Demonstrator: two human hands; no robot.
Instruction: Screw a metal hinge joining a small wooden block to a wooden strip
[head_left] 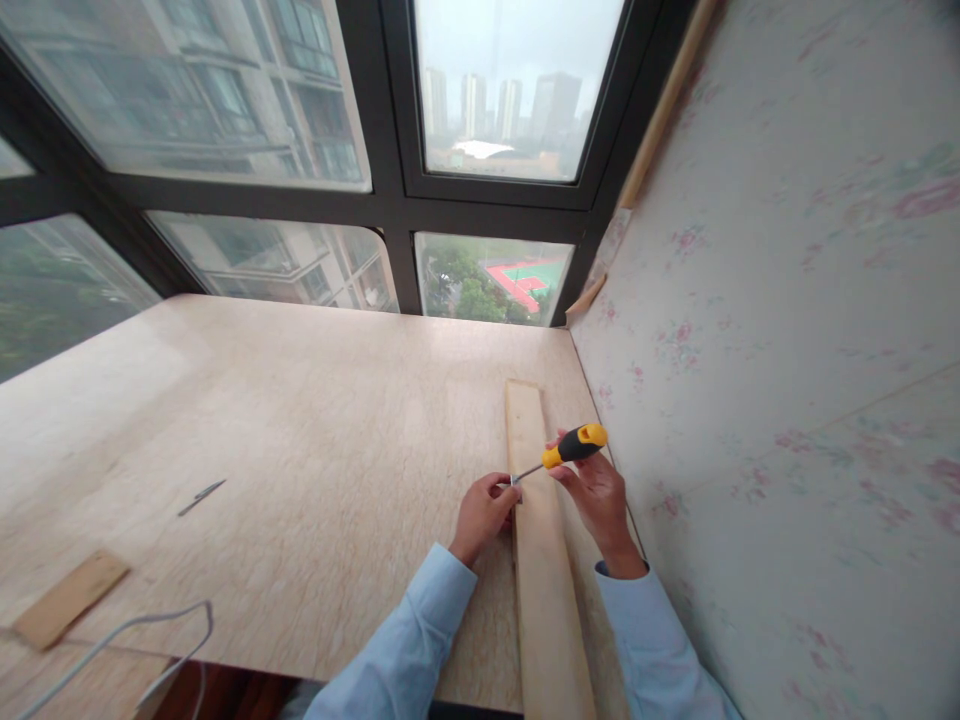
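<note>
Head view: the right hand (600, 492) is closed around the yellow-and-black handle of a screwdriver (575, 444), which is tilted with its shaft running down and left to a long wooden plank (545, 600). The left hand (484, 514), just beside the plank's left edge, pinches a small metal piece (513, 481) at the tool's tip. The plank lies on a pale marbled tabletop (300, 430) along a floral-papered wall (750, 330). A thin metal strip (201, 497) lies well apart to the left.

Both forearms are extended forward. The left hand (484, 515) is curled, fingertips pinched. The right hand (598, 492) is closed in a grip.
</note>
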